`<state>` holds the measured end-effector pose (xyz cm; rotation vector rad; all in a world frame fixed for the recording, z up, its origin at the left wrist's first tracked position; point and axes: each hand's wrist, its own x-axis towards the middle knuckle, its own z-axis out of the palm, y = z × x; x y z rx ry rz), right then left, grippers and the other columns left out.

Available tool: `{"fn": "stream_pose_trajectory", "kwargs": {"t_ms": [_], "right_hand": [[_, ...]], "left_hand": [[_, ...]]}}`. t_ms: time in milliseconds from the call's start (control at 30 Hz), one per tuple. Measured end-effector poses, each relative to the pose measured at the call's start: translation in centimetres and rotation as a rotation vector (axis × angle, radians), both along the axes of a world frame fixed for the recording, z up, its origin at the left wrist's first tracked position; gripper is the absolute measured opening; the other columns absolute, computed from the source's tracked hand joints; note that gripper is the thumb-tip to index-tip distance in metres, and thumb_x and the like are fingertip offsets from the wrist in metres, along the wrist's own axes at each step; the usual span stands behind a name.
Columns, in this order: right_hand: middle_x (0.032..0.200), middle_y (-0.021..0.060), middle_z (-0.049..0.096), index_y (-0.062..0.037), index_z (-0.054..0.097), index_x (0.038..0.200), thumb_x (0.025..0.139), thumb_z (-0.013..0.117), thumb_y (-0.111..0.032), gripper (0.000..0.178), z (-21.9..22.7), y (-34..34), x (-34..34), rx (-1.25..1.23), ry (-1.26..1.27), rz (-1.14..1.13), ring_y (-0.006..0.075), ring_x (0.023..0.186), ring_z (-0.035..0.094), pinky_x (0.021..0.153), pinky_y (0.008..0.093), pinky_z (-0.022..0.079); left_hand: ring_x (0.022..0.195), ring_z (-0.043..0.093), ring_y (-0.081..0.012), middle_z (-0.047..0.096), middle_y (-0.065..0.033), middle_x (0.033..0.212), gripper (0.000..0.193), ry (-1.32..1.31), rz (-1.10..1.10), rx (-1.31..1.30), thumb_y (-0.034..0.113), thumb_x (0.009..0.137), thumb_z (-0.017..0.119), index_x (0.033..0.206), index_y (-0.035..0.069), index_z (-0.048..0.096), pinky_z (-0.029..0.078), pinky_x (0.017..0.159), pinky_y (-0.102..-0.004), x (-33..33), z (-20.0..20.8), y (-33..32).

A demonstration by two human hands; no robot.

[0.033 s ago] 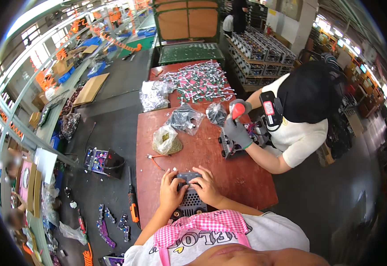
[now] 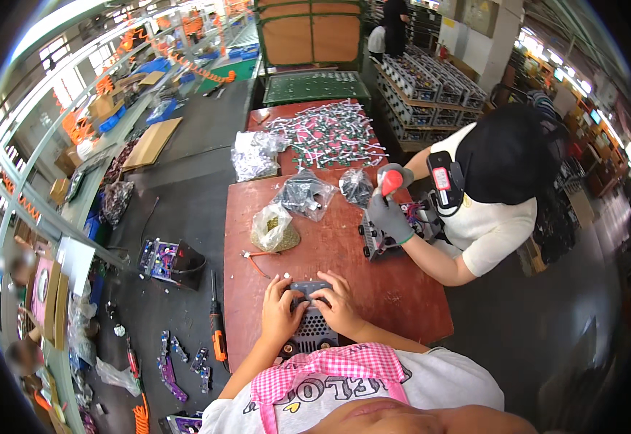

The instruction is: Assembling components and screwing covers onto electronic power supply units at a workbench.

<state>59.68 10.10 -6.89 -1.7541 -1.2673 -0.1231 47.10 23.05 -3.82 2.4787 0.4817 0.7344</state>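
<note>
From the head view, we reckon uneven pressure from our left hand (image 2: 281, 309) and right hand (image 2: 336, 307) could skew the dark piece (image 2: 308, 288) at the far end of the perforated metal housing (image 2: 314, 325), near us on the red table (image 2: 395, 304). Our forearms angle inward, fingers curled on that piece, but we can't tell if they're gripping or just pressing tbh.

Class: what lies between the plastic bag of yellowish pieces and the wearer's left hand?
The head view shows an orange wire and a small white piece between bag and left hand.
</note>
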Motion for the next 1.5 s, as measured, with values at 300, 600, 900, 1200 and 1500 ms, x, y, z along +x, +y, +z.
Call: {"fn": "stream_pose_trajectory", "kwargs": {"t_ms": [300, 600, 900, 1200, 1500], "right_hand": [[0.136, 0.0173, 0.051, -0.0081, 0.064, 0.093, 0.077, 0.079, -0.015, 0.023, -0.3, 0.0, 0.0, -0.040, 0.044, 0.003, 0.0395, 0.129, 0.045, 0.108, 0.0488, 0.035], [0.135, 0.0162, 0.052, -0.0091, 0.063, 0.088, 0.077, 0.079, -0.016, 0.021, 0.4, 0.1, 0.0, -0.036, 0.104, -0.045, 0.0388, 0.129, 0.045, 0.107, 0.0487, 0.035], [0.133, 0.0154, 0.054, -0.0102, 0.064, 0.086, 0.076, 0.080, -0.016, 0.019, -0.3, -0.2, -1.0, -0.006, 0.157, -0.085, 0.0385, 0.127, 0.047, 0.106, 0.0485, 0.036], [0.131, 0.0163, 0.056, -0.0087, 0.064, 0.086, 0.074, 0.079, -0.013, 0.019, -0.2, -0.4, -0.9, 0.017, 0.220, -0.112, 0.0364, 0.122, 0.050, 0.104, 0.0458, 0.038], [0.128, 0.0166, 0.056, -0.0046, 0.064, 0.107, 0.099, 0.057, -0.022, 0.020, -2.4, 1.0, 3.2, 0.241, 0.530, -0.081, 0.0288, 0.120, 0.054, 0.099, 0.0386, 0.042]], "left_hand": [[0.132, 0.045, -0.0417, 0.058, -0.0156, 0.129, 0.028, -0.006, 0.022, 0.004, 0.015, 0.073, 0.080, 0.096, 0.009, 0.066, 0.042, 0.105, -0.0496, -0.4, 0.0, 0.1], [0.131, 0.046, -0.0427, 0.059, -0.0161, 0.127, 0.030, -0.020, 0.021, 0.024, 0.013, 0.071, 0.081, 0.096, 0.008, 0.065, 0.042, 0.104, -0.0512, -0.2, 0.2, 0.2], [0.128, 0.050, -0.0396, 0.063, -0.0103, 0.123, 0.018, -0.066, -0.014, 0.026, 0.015, 0.075, 0.079, 0.091, 0.012, 0.072, 0.040, 0.103, -0.0511, -0.7, -0.2, -0.2], [0.122, 0.054, -0.0392, 0.067, -0.0106, 0.110, 0.017, -0.082, -0.042, -0.028, 0.011, 0.071, 0.079, 0.086, 0.009, 0.071, 0.045, 0.099, -0.0492, -0.1, -0.7, 0.2], [0.125, 0.052, -0.0383, 0.065, -0.0081, 0.115, 0.017, -0.062, -0.034, -0.022, 0.008, 0.073, 0.079, 0.088, 0.010, 0.071, 0.044, 0.102, -0.0480, 0.3, 0.0, 0.4]]}}
